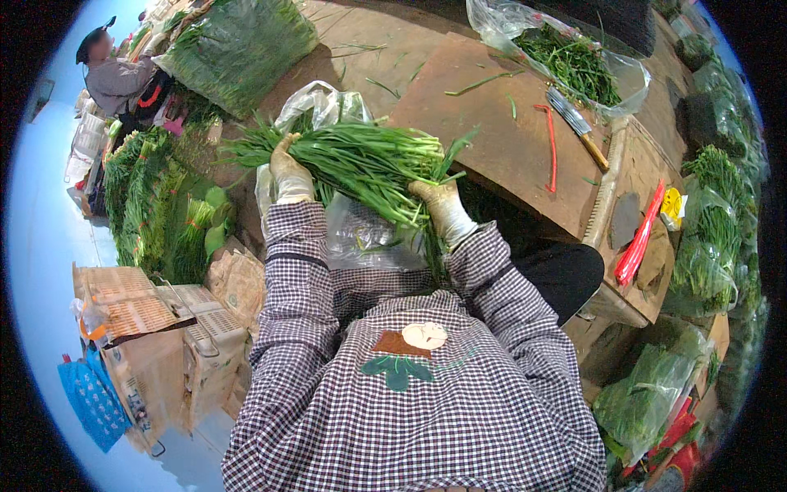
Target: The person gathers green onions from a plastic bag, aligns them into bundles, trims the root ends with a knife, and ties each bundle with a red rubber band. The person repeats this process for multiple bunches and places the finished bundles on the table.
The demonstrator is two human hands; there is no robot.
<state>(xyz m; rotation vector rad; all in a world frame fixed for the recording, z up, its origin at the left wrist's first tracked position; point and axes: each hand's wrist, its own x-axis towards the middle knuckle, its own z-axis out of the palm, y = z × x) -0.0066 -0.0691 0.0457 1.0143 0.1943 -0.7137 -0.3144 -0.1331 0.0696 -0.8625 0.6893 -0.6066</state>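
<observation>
Both my hands hold a large loose bunch of long green leafy stalks (369,154), which look like garlic chives, above my lap. My left hand (289,172), in a pale work glove, grips the leafy end. Around the pale cut ends on the other side closes my right hand (442,206), gloved too, with a few stalks hanging below it. Under the bunch, clear plastic (369,237) lies across my lap. A white plastic bag (316,101) stands just behind the bunch. The fingertips are partly hidden by the leaves.
A brown board (486,123) on my right carries a knife (575,120), a red strip (550,147) and a plastic bag of greens (569,64). Red ties (640,237) lie on a crate. Bundled greens (144,190) and plastic crates (209,338) stand left; a person (117,77) is farther back.
</observation>
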